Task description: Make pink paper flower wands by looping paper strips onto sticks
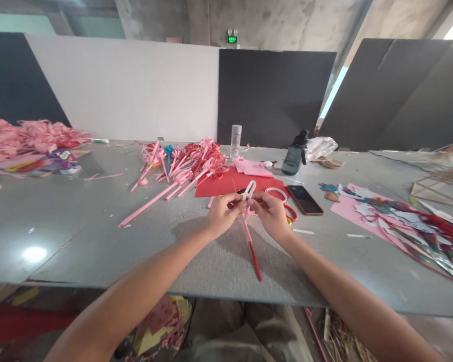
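Note:
Above the table, my left hand (226, 213) and my right hand (270, 213) meet with fingertips pinched together. Between them a white strip (251, 187) stands up, bent into a loop. Both hands grip this strip near its lower ends. Below the fingers a thin stick (254, 259) slants down toward me, wrapped pink at its upper part and red at its lower end. How the strip joins the stick is hidden by my fingers. Beside my right hand lie a white ring (276, 193) and a red ring-shaped thing (291, 213), partly covered.
Red paper (219, 183) lies behind my hands. Left of it is a pile of pink and red ribbon-like sticks (196, 161). A phone (305, 200), a dark water bottle (292, 158) and a clear cylinder (235, 141) stand or lie beyond. Pink sheets with scraps (347, 208) are at right.

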Motion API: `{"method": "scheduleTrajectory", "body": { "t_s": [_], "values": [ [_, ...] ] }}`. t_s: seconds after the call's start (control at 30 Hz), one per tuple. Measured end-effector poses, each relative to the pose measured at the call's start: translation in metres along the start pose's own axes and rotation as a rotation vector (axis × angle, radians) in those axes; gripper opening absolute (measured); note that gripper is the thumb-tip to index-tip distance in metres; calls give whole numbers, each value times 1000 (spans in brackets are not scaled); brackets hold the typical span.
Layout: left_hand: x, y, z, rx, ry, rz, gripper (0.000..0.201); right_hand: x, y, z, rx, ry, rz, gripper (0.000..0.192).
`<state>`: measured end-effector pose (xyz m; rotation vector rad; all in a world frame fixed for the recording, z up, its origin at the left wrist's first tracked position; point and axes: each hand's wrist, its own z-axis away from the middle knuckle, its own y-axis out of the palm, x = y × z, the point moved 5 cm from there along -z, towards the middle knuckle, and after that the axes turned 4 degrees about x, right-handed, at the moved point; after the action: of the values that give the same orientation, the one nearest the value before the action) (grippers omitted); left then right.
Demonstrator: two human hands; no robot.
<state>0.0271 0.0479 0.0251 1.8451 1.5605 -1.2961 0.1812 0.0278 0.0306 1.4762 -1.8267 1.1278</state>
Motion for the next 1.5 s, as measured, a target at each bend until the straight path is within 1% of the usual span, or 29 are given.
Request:
{"method": "scheduleTrajectory", "body": {
  "t_s": [0.23, 0.43, 0.53, 0.7, 0.77, 0.83, 0.97, 1.17, 1.27, 1.4, 1.5],
  "values": [
    [3, -3, 0, -33, 25, -13, 37, -4, -4, -1, -8, 5, 45, 31],
    [11, -10, -2, -89, 36, -53, 35, -2, -6, 0, -45, 8, 109, 27],
    [11, -19, -4, -166, 39, -58, 36, 1, -9, -1, -63, -4, 138, 23],
    [12, -44, -13, -300, 45, -49, 37, -2, -21, -7, -94, -22, 179, 18],
    [15, -51, -17, -322, 44, -43, 36, -5, -25, -11, -99, -25, 202, 16],
    [19, -54, -20, -320, 39, -36, 34, -8, -29, -14, -98, -27, 226, 15],
    [21, -50, -21, -280, 29, -22, 33, -13, -35, -16, -102, -19, 246, 17],
    [15, -38, -16, -198, 23, -15, 35, -20, -41, -14, -109, -8, 221, 23],
    [12, -34, -12, -188, 31, -26, 33, -17, -35, -12, -83, -12, 183, 25],
    [5, -29, -7, -194, 57, -31, 33, -5, -22, -7, -53, -24, 108, 31],
    [0, -23, -4, -188, 66, -28, 31, 3, -17, -4, -52, -30, 41, 35]
  ]
}}
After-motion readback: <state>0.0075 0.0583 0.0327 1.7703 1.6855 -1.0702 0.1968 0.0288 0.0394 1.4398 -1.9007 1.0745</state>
